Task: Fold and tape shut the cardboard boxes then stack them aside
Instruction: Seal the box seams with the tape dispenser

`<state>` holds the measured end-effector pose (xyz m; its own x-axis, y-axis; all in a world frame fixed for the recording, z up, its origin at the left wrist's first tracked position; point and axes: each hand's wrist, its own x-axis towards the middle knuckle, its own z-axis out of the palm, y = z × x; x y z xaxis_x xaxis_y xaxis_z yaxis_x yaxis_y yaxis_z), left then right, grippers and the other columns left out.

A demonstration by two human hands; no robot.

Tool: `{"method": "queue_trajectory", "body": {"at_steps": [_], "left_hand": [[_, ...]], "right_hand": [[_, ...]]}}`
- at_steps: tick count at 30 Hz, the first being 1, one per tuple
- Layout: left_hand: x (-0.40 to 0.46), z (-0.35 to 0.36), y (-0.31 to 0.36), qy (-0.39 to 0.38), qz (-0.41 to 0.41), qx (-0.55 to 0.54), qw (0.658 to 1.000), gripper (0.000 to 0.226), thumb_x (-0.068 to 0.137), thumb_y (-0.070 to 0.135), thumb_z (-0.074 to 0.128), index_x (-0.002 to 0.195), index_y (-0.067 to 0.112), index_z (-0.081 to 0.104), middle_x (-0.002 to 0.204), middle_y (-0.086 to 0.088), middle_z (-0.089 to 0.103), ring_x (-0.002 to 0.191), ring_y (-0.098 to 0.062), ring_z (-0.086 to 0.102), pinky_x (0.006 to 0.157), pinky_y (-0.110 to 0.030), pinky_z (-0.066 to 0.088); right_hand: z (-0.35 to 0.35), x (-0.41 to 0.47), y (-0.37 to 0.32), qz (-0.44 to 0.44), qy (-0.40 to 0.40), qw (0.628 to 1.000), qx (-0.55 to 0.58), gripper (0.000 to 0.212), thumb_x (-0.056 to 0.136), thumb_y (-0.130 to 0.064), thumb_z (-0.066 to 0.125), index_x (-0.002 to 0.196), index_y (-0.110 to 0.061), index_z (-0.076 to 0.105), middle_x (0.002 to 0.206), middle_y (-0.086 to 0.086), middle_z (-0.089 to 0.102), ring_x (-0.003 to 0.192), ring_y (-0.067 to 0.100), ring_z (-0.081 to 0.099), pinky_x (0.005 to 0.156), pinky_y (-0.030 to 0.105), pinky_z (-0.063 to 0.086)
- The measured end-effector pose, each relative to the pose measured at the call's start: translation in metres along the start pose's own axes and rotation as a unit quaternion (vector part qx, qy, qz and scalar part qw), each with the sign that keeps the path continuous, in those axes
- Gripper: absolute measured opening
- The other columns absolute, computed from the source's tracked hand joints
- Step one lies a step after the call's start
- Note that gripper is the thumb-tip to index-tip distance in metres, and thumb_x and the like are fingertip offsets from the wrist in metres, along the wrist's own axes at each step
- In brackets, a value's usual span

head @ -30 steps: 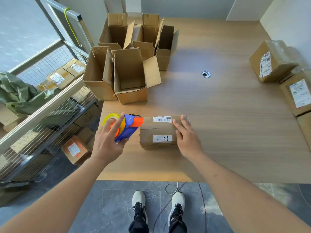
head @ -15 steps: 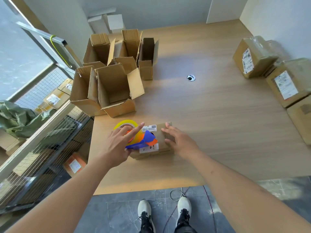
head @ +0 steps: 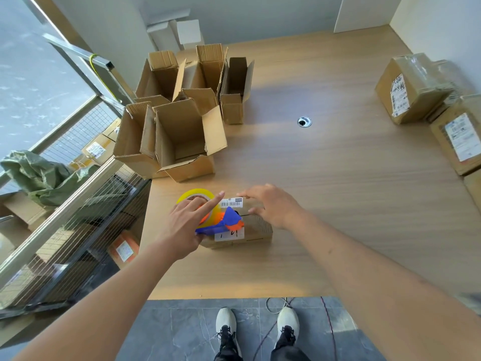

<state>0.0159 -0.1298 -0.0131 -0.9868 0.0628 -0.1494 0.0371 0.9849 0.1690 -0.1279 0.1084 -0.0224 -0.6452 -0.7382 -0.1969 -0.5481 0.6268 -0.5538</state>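
A small closed cardboard box (head: 257, 230) with white labels lies near the table's front edge. My left hand (head: 186, 225) grips a blue and orange tape dispenser (head: 221, 221) with a yellow roll, index finger stretched out over the roll, and holds the tool on the box's left top. My right hand (head: 273, 205) hovers over the box's right side with fingers spread and straight, fingertips near the barcode label. Several open, unfolded boxes (head: 182, 142) stand at the back left of the table.
Taped boxes with labels (head: 413, 87) sit along the table's right edge. A cable hole (head: 304, 121) is in the wooden table (head: 338, 191). A wire rack (head: 65, 225) with parcels and green cloth stands left of the table. My shoes show below.
My left hand has brought the tape dispenser from beside the box onto its top. My right hand has lifted off the box's near side and spread above it. The camera tilted.
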Motion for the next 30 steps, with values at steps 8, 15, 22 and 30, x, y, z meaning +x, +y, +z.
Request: {"method": "queue_trajectory", "body": {"at_steps": [8, 15, 22, 30], "left_hand": [[-0.003, 0.0, 0.008, 0.01, -0.009, 0.005, 1.0, 0.124, 0.074, 0.017, 0.083, 0.162, 0.044, 0.001, 0.131, 0.005, 0.049, 0.119, -0.024, 0.048, 0.099, -0.041, 0.047], [-0.006, 0.006, 0.02, 0.088, -0.022, -0.057, 0.994, 0.092, 0.088, 0.049, 0.072, 0.161, 0.046, 0.016, 0.123, 0.003, 0.048, 0.118, -0.021, 0.046, 0.115, -0.048, 0.033], [-0.006, 0.016, 0.027, 0.126, 0.003, 0.019, 0.992, 0.077, 0.093, 0.04, 0.069, 0.157, 0.05, 0.026, 0.126, -0.01, 0.051, 0.113, -0.033, 0.051, 0.093, -0.046, 0.047], [-0.012, 0.027, 0.03, 0.149, 0.027, 0.054, 0.987, 0.086, 0.089, 0.013, 0.076, 0.156, 0.047, 0.034, 0.127, -0.019, 0.047, 0.12, -0.041, 0.046, 0.104, -0.056, 0.042]], "right_hand": [[0.012, 0.008, -0.006, 0.004, -0.008, 0.994, 0.109, 0.014, 0.093, -0.026, 0.075, 0.105, -0.03, 0.079, 0.101, -0.012, 0.076, 0.093, 0.01, 0.067, 0.088, 0.041, 0.056], [0.019, 0.006, -0.009, 0.047, 0.05, 0.988, 0.139, 0.005, 0.091, -0.032, 0.075, 0.094, -0.032, 0.08, 0.092, -0.014, 0.076, 0.087, 0.007, 0.066, 0.081, 0.035, 0.056], [0.027, 0.006, -0.009, 0.094, 0.079, 0.982, 0.146, 0.007, 0.089, -0.028, 0.075, 0.087, -0.033, 0.08, 0.088, -0.014, 0.076, 0.087, 0.011, 0.065, 0.077, 0.034, 0.054], [0.035, -0.017, -0.006, 0.109, 0.154, 0.965, 0.182, 0.013, 0.088, -0.016, 0.074, 0.081, -0.026, 0.078, 0.08, -0.013, 0.075, 0.08, 0.01, 0.069, 0.074, 0.037, 0.057]]}}
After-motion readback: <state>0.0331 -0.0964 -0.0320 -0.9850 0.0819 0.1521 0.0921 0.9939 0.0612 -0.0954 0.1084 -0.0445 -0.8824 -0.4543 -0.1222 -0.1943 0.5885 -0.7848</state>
